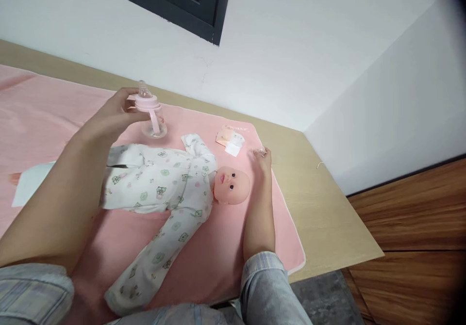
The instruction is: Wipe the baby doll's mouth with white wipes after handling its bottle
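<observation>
My left hand is closed around a baby bottle with a pink collar, a pink handle and a clear teat on top. The bottle is upright over the pink mat, and its clear body looks empty. Beyond the doll's head, my right hand has its fingers closed on a small clear piece that looks like a bottle cap. Between my arms a baby doll lies on its back in a white printed romper, its head to the right. My left forearm hides part of its legs.
A pink mat covers much of the wooden table. Folded tissue or a small packet lies near the mat's far right corner. Behind are a white wall and a dark window frame; wood-grain panels stand at right.
</observation>
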Demonstrator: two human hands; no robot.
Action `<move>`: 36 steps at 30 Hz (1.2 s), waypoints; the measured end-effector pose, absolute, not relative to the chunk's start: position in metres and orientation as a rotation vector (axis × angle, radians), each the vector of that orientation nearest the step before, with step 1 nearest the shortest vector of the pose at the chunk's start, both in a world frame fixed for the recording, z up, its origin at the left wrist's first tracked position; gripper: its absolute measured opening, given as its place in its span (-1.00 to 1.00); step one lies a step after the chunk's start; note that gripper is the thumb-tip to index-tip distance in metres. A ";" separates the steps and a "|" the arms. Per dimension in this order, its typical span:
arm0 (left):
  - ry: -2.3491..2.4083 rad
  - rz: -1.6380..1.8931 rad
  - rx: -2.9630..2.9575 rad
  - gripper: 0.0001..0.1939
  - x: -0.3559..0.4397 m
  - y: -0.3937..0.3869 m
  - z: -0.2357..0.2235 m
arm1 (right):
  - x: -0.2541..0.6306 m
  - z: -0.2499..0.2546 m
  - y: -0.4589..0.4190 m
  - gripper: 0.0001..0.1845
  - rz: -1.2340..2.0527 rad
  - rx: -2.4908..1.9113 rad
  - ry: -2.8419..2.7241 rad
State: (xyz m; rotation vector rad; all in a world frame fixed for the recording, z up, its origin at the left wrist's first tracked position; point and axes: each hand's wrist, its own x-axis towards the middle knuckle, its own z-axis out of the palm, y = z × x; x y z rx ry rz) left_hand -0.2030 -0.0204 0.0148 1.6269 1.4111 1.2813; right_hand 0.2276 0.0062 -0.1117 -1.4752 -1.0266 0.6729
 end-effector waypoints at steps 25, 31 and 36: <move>1.300 1.100 2.380 -0.22 -0.130 -0.106 0.035 | 0.057 0.033 -0.103 -0.28 0.744 -0.849 -1.794; 1.334 1.121 2.390 -0.19 -0.130 -0.108 0.034 | 0.048 0.027 -0.105 -0.02 0.848 -0.857 -1.770; 1.335 1.136 2.394 -0.21 -0.127 -0.110 0.034 | 0.046 0.025 -0.104 0.04 0.816 -0.890 -1.710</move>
